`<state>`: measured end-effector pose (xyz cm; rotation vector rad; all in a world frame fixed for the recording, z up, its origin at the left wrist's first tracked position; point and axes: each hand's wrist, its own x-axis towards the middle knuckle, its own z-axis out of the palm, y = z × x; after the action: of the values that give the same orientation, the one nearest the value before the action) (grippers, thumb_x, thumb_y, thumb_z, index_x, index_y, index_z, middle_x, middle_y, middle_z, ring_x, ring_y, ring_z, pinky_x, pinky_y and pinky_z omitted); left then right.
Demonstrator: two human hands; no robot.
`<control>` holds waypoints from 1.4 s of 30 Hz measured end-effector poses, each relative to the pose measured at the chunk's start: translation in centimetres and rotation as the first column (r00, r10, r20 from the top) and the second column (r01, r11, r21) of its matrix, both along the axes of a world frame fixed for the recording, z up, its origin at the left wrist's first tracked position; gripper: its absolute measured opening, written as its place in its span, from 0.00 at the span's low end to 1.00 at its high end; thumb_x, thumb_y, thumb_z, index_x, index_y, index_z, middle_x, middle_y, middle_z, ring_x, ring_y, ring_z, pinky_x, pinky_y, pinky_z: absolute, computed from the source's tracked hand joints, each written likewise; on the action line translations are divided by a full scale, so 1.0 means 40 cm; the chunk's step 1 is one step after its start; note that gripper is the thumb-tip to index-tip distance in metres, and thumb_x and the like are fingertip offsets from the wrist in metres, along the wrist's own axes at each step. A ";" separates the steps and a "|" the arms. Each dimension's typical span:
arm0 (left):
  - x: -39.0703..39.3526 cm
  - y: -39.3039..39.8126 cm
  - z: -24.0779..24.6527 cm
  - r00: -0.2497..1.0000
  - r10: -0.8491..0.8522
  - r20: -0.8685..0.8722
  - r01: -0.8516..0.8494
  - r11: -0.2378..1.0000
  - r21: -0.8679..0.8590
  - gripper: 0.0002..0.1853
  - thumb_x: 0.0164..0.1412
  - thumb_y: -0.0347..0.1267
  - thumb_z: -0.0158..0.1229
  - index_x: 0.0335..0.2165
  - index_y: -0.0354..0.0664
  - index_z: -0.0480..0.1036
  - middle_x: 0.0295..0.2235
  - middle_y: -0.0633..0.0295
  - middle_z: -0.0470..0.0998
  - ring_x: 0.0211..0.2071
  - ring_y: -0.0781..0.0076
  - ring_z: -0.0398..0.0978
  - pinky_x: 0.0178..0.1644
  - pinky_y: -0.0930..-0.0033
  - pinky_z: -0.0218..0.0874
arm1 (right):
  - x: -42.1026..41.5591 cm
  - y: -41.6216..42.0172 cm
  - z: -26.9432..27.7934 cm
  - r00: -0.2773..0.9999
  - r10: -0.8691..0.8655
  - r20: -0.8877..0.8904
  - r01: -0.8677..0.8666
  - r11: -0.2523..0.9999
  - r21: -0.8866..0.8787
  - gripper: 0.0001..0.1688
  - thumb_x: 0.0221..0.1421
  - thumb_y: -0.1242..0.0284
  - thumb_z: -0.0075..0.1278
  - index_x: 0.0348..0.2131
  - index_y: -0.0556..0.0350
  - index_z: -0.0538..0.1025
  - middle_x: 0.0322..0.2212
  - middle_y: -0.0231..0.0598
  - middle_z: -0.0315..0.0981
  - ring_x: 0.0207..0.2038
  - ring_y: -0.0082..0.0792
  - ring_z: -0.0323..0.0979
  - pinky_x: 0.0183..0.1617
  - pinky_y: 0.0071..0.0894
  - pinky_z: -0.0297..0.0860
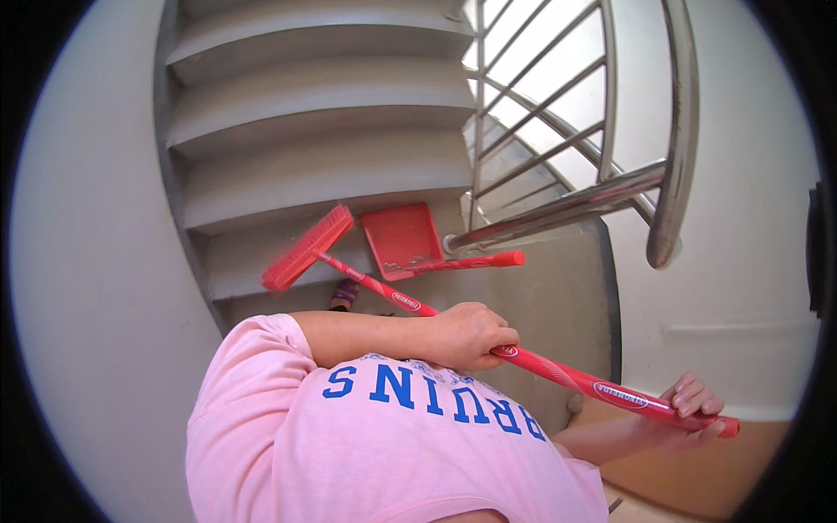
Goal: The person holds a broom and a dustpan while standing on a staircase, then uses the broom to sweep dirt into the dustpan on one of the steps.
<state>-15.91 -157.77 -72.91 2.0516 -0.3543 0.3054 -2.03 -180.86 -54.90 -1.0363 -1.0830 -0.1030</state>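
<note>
A red push broom point(307, 248) slants across the view, its bristle head at the left over a lower stair step. My left hand point(472, 337) is closed around the middle of its red handle. Near the handle's end at the right, my right hand point(694, 406) wraps its fingers around it. Beyond my left forearm a red dustpan point(402, 235) rests by the stair edge, with small bits of debris in it and its handle extending right. Whether the bristles touch the step cannot be told.
Grey stairs point(320, 157) run away ahead, beside a pale wall point(98, 216) on the left. A stainless steel railing point(562, 206) stands at the right. A foot in a purple striped sandal point(344, 294) shows just past my left forearm, near the dustpan.
</note>
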 end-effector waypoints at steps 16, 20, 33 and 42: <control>-0.341 0.008 -0.129 0.543 0.770 -0.334 -0.778 0.611 0.143 0.12 0.44 0.31 0.60 0.33 0.42 0.74 0.27 0.56 0.74 0.29 0.60 0.72 0.34 0.64 0.63 | -0.021 0.347 -0.214 0.733 0.551 -0.399 -0.675 0.662 -0.326 0.11 0.53 0.73 0.39 0.34 0.65 0.68 0.28 0.49 0.72 0.35 0.40 0.72 0.44 0.40 0.67; -0.419 0.076 -0.158 0.495 0.813 -0.307 -0.818 0.556 0.151 0.13 0.43 0.33 0.60 0.32 0.43 0.74 0.26 0.56 0.73 0.29 0.57 0.72 0.35 0.62 0.63 | -0.123 0.414 -0.217 0.737 0.536 -0.412 -0.669 0.663 -0.335 0.10 0.52 0.77 0.38 0.33 0.65 0.69 0.29 0.48 0.73 0.35 0.38 0.72 0.46 0.37 0.66; -0.560 0.303 -0.381 0.412 0.832 -0.371 -0.866 0.484 0.124 0.16 0.43 0.28 0.60 0.36 0.48 0.74 0.27 0.58 0.72 0.29 0.67 0.71 0.35 0.70 0.63 | -0.341 0.560 -0.369 0.732 0.259 -0.630 -0.608 0.666 -0.432 0.07 0.57 0.75 0.41 0.36 0.60 0.67 0.33 0.41 0.72 0.41 0.30 0.70 0.49 0.29 0.64; -0.537 0.264 -0.366 0.554 0.726 -0.408 -0.709 0.668 0.225 0.14 0.43 0.31 0.58 0.35 0.48 0.74 0.29 0.56 0.75 0.33 0.58 0.72 0.38 0.62 0.63 | -0.376 0.455 -0.362 0.786 0.075 -0.613 -0.463 0.728 -0.505 0.09 0.56 0.74 0.40 0.37 0.60 0.67 0.33 0.45 0.73 0.42 0.35 0.70 0.51 0.35 0.61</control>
<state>-37.40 -147.21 -87.56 2.1305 0.8385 0.2716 -17.06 -162.65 -69.38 -1.3696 -0.7094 0.8480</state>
